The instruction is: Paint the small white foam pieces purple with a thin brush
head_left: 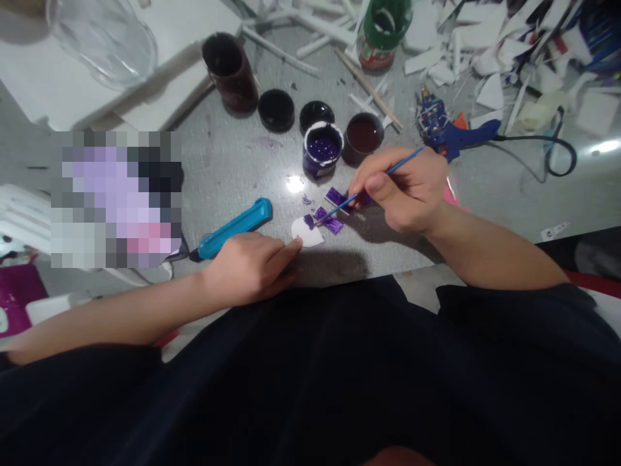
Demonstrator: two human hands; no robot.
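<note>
My right hand (405, 188) pinches a thin blue paintbrush (402, 160), its tip touching a small white heart-shaped piece (307, 233) that has a purple patch at its top. My left hand (252, 265) is curled, with one fingertip pressing the near edge of that white piece. Two small purple-painted strips (330, 220) lie just beyond the piece. An open pot of purple paint (323, 149) stands behind them, with a brown paint pot (363, 136) beside it.
A teal utility knife (233, 228) lies left of my left hand. Two black lids (276, 110), a dark jar (230, 71), a green-topped bottle (383, 32) and a blue glue gun (449, 133) stand further back. White foam scraps (490, 39) litter the far right.
</note>
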